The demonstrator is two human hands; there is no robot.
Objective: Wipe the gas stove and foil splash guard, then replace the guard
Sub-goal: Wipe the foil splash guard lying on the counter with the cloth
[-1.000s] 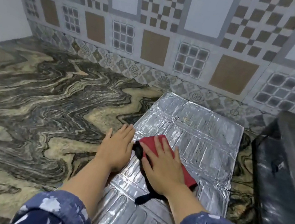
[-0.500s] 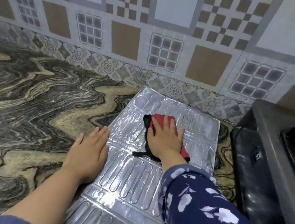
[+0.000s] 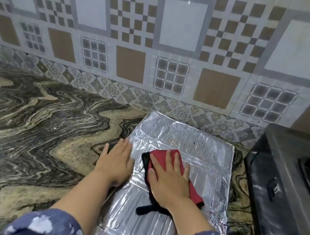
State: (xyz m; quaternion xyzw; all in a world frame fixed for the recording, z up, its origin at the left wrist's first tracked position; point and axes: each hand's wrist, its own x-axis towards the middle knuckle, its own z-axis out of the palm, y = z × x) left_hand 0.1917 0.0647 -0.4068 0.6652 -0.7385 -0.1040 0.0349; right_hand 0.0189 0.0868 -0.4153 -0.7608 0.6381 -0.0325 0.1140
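Note:
The silver foil splash guard (image 3: 202,146) lies flat on the marbled counter, its far end near the tiled wall. My right hand (image 3: 170,179) presses flat on a red cloth with black edging (image 3: 160,155) in the middle of the guard. My left hand (image 3: 116,161) lies flat with fingers together on the guard's left edge, partly on the counter. The dark gas stove (image 3: 291,183) stands at the right, just beside the guard.
The swirled brown and black marble counter (image 3: 30,126) stretches to the left. A patterned tile wall (image 3: 162,46) rises behind. A narrow strip of counter separates the guard from the stove.
My right hand with the cloth pushed toward the guard's far end, then drew back to the middle. My left hand stayed at the left edge.

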